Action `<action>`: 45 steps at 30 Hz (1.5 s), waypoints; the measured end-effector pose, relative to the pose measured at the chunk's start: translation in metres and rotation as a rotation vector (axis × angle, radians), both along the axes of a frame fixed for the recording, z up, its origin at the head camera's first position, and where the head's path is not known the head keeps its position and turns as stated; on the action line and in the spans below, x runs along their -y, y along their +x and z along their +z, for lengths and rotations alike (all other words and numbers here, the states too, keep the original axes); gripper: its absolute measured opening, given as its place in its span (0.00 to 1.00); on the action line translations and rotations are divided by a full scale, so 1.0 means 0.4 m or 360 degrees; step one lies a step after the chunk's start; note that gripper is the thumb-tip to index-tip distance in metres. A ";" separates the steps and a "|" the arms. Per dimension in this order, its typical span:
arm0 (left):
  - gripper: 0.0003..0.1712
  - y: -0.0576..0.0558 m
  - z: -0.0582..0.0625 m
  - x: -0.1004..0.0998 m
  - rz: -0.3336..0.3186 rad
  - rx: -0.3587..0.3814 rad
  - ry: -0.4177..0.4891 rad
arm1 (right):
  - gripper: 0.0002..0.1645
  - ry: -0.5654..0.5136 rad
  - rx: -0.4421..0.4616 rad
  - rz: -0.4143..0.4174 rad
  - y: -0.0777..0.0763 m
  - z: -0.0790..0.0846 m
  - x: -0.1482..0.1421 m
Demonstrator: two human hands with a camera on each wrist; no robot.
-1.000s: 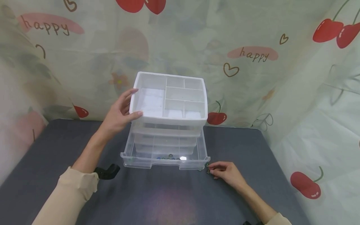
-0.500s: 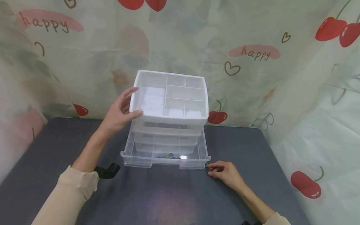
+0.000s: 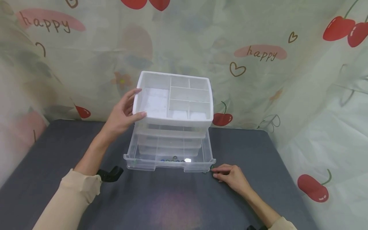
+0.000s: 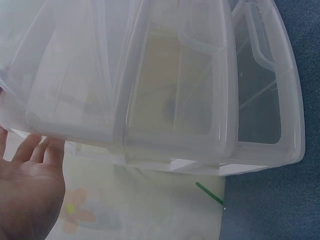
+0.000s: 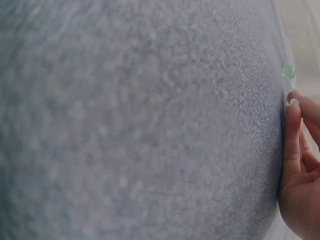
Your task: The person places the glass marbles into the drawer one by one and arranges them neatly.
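My left hand [image 3: 119, 113] grips the left edge of a white plastic drawer organizer [image 3: 173, 122], thumb over the front corner and fingers along the side. Its bottom clear drawer [image 3: 169, 166] is pulled out, with several small glass marbles [image 3: 174, 158] inside. On the table at the drawer's right front corner, my right hand [image 3: 234, 179] pinches a glass marble between thumb and index finger; the fingertips mostly hide it. A green marble [image 5: 288, 71] lies just beyond the fingertips in the right wrist view. In the left wrist view, the left hand [image 4: 32, 185] is against the organizer's side.
The organizer's top tray has several compartments [image 3: 155, 102]. It stands on a dark grey table [image 3: 178, 198], in front of a hanging cloth [image 3: 184, 38] printed with cherries. Another marble [image 3: 204, 172] lies near the drawer's corner.
My right thumb and index finger have closed in on the marble, which showed at their tips before. The left hand keeps its grip; the head view has shifted slightly.
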State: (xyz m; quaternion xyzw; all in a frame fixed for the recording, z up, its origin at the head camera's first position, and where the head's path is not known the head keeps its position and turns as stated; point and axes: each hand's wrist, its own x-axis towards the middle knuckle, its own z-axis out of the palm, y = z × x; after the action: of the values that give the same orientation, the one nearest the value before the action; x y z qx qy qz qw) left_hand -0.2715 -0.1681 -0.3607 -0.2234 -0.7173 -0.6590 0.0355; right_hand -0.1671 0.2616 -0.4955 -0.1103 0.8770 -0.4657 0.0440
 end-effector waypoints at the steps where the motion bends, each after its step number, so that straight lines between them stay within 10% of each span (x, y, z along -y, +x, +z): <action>1: 0.43 0.000 0.000 0.000 0.0000 -0.0003 0.0001 | 0.10 -0.0019 0.0005 -0.0002 0.003 0.008 0.004; 16: 0.43 -0.003 0.004 -0.007 -0.0012 -0.0014 0.0021 | 0.13 -0.0269 0.0124 -0.0023 -0.014 -0.027 -0.027; 25: 0.43 -0.003 0.002 -0.007 -0.0005 -0.0032 0.0012 | 0.16 -0.0384 0.0294 -0.0110 -0.018 -0.007 -0.020; 45: 0.44 -0.001 -0.002 -0.002 -0.0003 -0.0024 0.0016 | 0.16 -0.0411 0.0202 -0.0089 -0.017 0.059 -0.005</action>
State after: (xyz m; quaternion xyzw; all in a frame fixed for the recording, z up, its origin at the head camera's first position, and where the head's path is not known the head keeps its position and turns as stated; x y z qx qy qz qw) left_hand -0.2720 -0.1675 -0.3614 -0.2289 -0.7135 -0.6610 0.0415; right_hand -0.1737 0.2637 -0.4720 -0.0609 0.8079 -0.5817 0.0717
